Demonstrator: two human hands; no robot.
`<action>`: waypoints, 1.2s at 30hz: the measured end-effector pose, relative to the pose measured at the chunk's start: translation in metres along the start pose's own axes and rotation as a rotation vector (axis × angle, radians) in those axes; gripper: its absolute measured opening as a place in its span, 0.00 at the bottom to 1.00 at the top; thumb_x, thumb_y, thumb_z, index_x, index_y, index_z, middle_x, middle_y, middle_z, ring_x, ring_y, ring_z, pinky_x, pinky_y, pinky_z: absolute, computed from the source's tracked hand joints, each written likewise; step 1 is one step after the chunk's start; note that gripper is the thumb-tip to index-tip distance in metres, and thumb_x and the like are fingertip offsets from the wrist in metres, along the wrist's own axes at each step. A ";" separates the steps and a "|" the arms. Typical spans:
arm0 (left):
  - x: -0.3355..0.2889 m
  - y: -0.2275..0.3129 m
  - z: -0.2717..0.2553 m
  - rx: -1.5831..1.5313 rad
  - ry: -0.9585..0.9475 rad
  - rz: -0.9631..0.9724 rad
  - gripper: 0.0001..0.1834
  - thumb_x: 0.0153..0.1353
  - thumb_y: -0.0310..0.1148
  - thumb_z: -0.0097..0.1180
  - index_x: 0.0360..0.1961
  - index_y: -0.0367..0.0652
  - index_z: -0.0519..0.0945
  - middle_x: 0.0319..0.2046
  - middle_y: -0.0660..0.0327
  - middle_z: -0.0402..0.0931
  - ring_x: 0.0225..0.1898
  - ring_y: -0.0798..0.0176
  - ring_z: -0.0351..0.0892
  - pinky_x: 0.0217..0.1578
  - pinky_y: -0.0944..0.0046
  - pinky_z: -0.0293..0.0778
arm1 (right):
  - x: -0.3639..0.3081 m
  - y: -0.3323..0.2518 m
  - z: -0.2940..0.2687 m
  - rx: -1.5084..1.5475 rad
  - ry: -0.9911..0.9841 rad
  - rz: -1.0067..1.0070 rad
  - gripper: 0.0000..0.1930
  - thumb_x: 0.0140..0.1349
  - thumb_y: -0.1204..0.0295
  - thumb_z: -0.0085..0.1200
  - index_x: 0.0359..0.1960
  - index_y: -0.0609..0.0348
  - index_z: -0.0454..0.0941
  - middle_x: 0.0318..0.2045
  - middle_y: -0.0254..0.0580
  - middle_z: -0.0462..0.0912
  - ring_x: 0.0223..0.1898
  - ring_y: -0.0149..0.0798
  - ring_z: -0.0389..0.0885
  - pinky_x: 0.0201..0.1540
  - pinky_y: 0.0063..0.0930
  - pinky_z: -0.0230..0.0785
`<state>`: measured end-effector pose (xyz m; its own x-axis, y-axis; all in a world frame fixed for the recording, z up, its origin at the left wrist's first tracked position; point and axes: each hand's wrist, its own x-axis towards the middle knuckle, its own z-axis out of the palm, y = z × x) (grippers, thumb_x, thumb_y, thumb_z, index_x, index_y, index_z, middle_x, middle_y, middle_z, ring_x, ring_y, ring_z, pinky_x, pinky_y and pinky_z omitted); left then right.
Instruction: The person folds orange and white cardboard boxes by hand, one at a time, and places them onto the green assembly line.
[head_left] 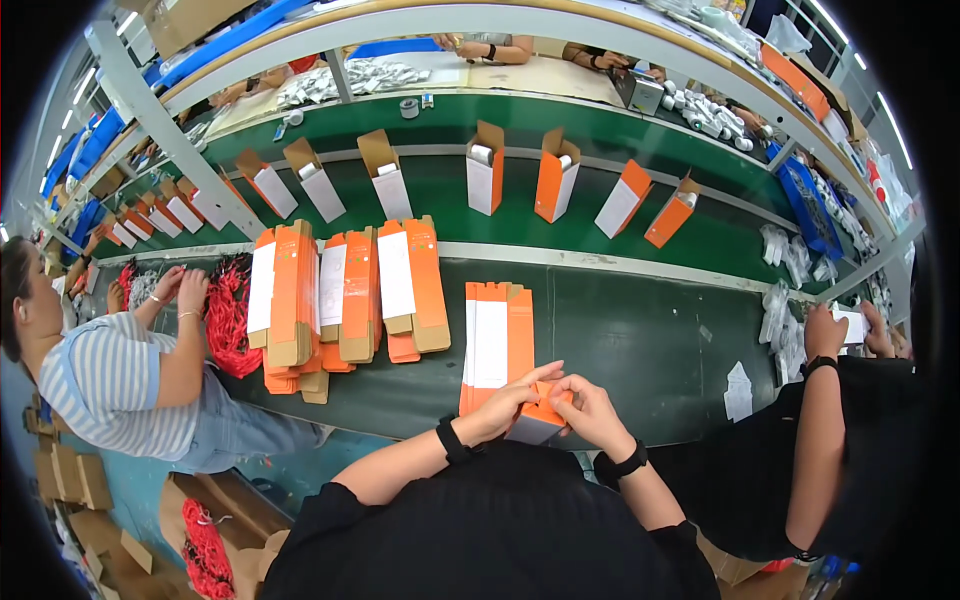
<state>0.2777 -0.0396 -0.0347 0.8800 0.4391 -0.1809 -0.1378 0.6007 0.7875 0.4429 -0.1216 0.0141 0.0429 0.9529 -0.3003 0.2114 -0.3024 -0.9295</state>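
At the near edge of the bench I hold a small orange and white carton (pixel 537 428), its orange end facing up. My left hand (pixel 503 408) grips the carton's left side, fingers reaching over the top. My right hand (pixel 592 410) is closed at the orange end flaps, thumb and fingertips bent onto them. The fingers partly cover the flaps. Just beyond my hands lies a flattened orange and white carton (pixel 490 335) on the dark green bench top.
Stacks of flattened cartons (pixel 290 290) lie to the left. Open standing cartons (pixel 485 170) line the green conveyor (pixel 430 130) beyond a pale rail. A person (pixel 140 370) handles red cords (pixel 232 320) at left; another (pixel 800 440) works at right beside bagged parts (pixel 783 325). A shelf frame (pixel 180 130) stands overhead.
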 end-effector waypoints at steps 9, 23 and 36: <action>-0.006 -0.004 0.006 0.298 -0.005 0.032 0.35 0.61 0.32 0.49 0.67 0.39 0.50 0.63 0.52 0.54 0.65 0.59 0.56 0.64 0.64 0.53 | -0.003 -0.006 0.003 -0.571 0.103 -0.280 0.09 0.59 0.72 0.53 0.37 0.59 0.67 0.24 0.50 0.79 0.26 0.54 0.79 0.28 0.41 0.73; -0.015 0.007 0.028 1.011 -0.048 0.287 0.32 0.46 0.41 0.69 0.49 0.44 0.67 0.41 0.53 0.75 0.42 0.47 0.78 0.41 0.57 0.74 | -0.020 -0.024 -0.035 -0.104 0.016 0.138 0.13 0.63 0.64 0.52 0.36 0.63 0.68 0.19 0.40 0.78 0.17 0.34 0.79 0.18 0.22 0.70; 0.017 0.008 0.051 1.074 -0.057 0.659 0.32 0.41 0.33 0.70 0.49 0.43 0.69 0.39 0.57 0.73 0.42 0.50 0.75 0.40 0.56 0.73 | -0.043 -0.036 -0.052 -0.098 -0.187 0.264 0.27 0.60 0.69 0.51 0.62 0.57 0.62 0.49 0.46 0.76 0.47 0.43 0.78 0.42 0.37 0.79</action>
<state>0.3140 -0.0613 -0.0016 0.8068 0.4027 0.4323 -0.1425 -0.5774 0.8039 0.4839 -0.1506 0.0721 -0.0690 0.8185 -0.5704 0.3097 -0.5259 -0.7922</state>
